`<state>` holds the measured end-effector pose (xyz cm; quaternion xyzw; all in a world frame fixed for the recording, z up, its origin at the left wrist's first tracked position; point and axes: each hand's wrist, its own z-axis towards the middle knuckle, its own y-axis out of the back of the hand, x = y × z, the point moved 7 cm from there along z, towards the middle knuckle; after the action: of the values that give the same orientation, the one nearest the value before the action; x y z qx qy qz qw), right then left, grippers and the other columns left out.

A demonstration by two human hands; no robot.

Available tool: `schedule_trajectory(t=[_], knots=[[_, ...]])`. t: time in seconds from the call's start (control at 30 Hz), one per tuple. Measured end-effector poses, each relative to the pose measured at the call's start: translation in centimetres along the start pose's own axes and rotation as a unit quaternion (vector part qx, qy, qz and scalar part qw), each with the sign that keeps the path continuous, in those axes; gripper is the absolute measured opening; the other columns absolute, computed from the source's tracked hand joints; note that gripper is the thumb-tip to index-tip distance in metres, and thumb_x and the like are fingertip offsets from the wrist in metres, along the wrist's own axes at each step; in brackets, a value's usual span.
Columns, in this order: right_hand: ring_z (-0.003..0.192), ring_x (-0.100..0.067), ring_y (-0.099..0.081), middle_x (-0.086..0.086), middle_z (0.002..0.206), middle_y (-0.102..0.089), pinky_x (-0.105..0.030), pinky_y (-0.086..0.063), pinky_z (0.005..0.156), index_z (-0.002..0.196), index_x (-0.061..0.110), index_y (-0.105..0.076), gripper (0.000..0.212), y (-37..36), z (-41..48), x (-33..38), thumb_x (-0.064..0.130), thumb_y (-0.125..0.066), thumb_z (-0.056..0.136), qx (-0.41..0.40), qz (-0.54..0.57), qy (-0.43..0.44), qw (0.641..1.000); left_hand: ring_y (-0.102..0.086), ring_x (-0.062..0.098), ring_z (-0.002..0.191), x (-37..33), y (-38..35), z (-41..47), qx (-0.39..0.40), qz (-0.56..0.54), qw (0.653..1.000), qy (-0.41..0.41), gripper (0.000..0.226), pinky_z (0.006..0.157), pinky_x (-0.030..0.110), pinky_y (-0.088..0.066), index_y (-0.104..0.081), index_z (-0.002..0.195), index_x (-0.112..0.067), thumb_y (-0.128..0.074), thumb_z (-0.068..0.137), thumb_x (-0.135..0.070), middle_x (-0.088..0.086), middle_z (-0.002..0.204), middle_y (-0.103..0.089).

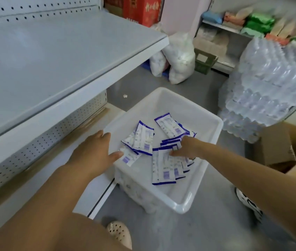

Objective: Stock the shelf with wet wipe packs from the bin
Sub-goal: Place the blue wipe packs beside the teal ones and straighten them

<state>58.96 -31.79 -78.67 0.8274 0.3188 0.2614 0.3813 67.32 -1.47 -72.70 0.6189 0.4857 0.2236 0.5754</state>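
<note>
The white plastic bin stands on the grey floor, its left rim against the base of the shelving. All the wet wipe packs in view are inside it. A loose cluster lies near the left wall, a few more lie toward the far right corner, and 1 pack lies by the near-left corner.

The right hand reaches into the bin. Its fingers are curled over the top ends of a fanned bunch of packs, and its thumb is pressed across their faces. The left hand is spread flat over the left rim with straight fingers, holding nothing. Its thumb tip sits at the single pack, possibly touching it.

The grey shelf juts out above and left of the bin, with a pegboard panel below its front edge. Shrink-wrapped water bottles are stacked to the right, beside a cardboard box. White bags and a green crate sit beyond the bin's far edge, and a red carton stands behind them. The person's 2 shoes show, a beige clog and a patterned shoe.
</note>
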Motion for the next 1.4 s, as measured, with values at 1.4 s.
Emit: schedule_trajectory(t=[1.4], knots=[[0.088, -0.028, -0.077, -0.01, 0.097, -0.079, -0.042, -0.064, 0.074, 0.114, 0.01, -0.062, 0.029, 10.5, -17.6, 12.4, 0.005, -0.074, 0.088, -0.014, 0.632, 0.204, 0.747, -0.052, -0.005, 0.121, -6.3, 11.2, -6.8, -0.217, -0.254, 0.921, -0.199, 0.08, 0.105, 0.027, -0.046, -0.049, 0.142, -0.04, -0.077, 0.068, -0.056, -0.015, 0.152, -0.042]])
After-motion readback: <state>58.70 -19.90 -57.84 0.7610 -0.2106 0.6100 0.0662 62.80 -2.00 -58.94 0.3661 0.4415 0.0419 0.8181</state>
